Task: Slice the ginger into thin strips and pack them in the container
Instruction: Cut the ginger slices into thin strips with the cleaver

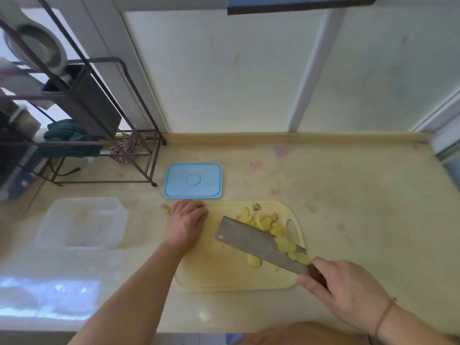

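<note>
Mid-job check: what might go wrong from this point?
1. Ginger slices cling to the tilted steel cleaver that the right hand grips; they may drop off the pale yellow cutting board.
2. The left hand rests curled near the blade.
3. The clear plastic container sits far left, so strips may spill in transfer.

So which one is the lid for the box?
Start at the pale yellow plastic cutting board on the beige counter. Just behind its far left corner lies the flat light blue rectangular lid. It is the only blue thing there, with rounded corners and a circle in the middle.
</note>
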`<state>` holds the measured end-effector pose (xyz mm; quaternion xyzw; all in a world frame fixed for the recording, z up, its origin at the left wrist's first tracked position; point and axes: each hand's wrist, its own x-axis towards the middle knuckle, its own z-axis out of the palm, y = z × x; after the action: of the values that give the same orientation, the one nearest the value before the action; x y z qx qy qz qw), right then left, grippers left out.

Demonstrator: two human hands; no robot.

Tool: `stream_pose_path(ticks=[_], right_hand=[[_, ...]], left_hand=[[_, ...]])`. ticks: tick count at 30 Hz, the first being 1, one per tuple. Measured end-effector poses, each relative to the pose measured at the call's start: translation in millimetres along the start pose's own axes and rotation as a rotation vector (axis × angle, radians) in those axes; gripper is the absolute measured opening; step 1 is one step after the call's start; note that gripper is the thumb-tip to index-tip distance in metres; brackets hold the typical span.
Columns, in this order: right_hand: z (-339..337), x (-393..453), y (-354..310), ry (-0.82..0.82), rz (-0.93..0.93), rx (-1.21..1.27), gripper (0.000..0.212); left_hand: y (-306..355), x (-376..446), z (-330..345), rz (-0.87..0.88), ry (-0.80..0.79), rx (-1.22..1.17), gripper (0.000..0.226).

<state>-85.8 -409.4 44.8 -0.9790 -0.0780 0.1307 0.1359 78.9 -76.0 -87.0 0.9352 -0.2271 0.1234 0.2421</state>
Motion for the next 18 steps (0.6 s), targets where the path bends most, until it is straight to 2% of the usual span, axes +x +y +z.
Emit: stream_pose_path(ticks=[4,7,9,12,15,18], right_hand=[[3,11,-2,-0.019,-0.064,-0.102,0.093],[7,16,-1,-0.024,-0.126,-0.194,0.097],[10,18,-5,-0.041,-0.168,-0.230,0.099],[14,25,-16,-0.057,-0.218,-0.284,0.099],[14,31,-30,-0.084,-0.201,-0.280,0.098],[14,32,-34,-0.053,-0.188,-0.264,0.100]], left_hand=[[6,-5,-15,-0.059,-0.006,-0.137,0.021],[27,3,-48,-0.297,0.122,-0.275,0.016],[57,11,-65,-0.368,0.064,-0.326,0.020],[125,13,-66,-0.208,-0.195,-0.239,0.037],[170,-4,-50,-0.180,-0.286,-0.205,0.067],[178,-19,-36,-0.195,-0.270,-0.189,0.057]])
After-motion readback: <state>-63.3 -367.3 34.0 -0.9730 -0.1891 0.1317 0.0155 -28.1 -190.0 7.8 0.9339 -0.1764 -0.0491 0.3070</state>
